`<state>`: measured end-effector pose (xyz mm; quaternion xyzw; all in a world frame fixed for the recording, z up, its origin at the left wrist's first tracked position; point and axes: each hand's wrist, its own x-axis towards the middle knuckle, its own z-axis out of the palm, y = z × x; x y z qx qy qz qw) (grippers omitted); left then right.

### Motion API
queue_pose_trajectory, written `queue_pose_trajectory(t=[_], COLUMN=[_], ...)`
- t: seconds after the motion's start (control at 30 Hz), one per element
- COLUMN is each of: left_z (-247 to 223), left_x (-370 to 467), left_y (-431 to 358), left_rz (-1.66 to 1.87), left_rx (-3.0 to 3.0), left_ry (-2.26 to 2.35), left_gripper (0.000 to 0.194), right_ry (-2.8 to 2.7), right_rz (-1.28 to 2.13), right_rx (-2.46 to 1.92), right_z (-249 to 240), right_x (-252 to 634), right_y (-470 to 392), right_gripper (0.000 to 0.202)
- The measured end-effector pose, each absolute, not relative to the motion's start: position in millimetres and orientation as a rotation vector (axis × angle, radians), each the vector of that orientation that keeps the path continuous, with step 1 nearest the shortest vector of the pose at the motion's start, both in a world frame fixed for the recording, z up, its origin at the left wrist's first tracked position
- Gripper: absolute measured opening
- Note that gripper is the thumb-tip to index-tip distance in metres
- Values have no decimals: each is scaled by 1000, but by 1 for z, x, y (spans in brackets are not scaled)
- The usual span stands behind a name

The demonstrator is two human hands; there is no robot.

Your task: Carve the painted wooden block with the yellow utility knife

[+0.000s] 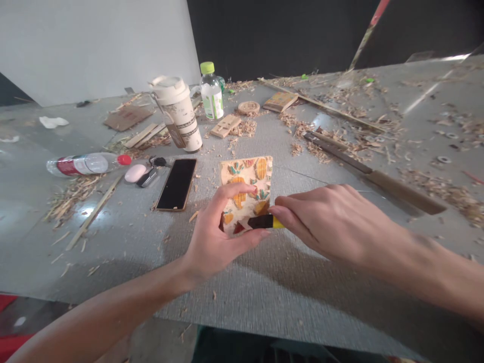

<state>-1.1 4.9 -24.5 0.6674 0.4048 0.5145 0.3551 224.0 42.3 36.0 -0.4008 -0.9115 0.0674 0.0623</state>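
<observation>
A carved wooden block (247, 174) with raised orange, yellow and green fruit-like shapes sits in front of me, tilted toward me. My left hand (215, 232) grips it, thumb along the near edge and fingers across its left side. In my right hand (321, 214) is a utility knife (262, 222) with a black and yellow handle. Its blade end lies at the block's near edge, close to my left thumb; whether it cuts in cannot be seen.
A smartphone (177, 184), a tumbler (177, 111), a green-capped bottle (212, 93) and a lying red-capped bottle (88, 164) are beyond my left hand. A long flat tool with a wooden handle (404, 191) lies right. Wood shavings (333, 108) and carved wood pieces (226, 126) litter the table.
</observation>
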Motion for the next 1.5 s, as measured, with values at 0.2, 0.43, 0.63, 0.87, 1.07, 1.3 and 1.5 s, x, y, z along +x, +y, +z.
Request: queue_pose_trajectory(t=[0.2,0.43,0.63,0.87,1.07,1.3,1.5], left_z=[-24,-23,-25,-25,-25,-21,-20], left_x=[-1,-1,-1,-1,-2,0,0], left_y=[5,6,4,5,4,4,3], left_rz=[1338,1341,1316,1344,1315,1326,1361], left_rx=[1759,1755,1723,1757,1739,1683,1677], left_ry=[1073,1038,1071,1070,1083,1050,1025], left_gripper=[62,65,62,62,59,57,57], right_ry=[-2741,-2764,-2760,-2759,-2758,-2696,-2618], right_rz=[176,167,162,154,79,-30,-153], right_rx=[-1204,-1215,-1211,-1181,-1178,-1124,-1117], right_z=[35,36,36,37,33,30,26], right_x=[224,223,224,223,222,222,220], right_y=[42,42,41,41,41,35,29], right_gripper=[64,63,65,65,62,52,52])
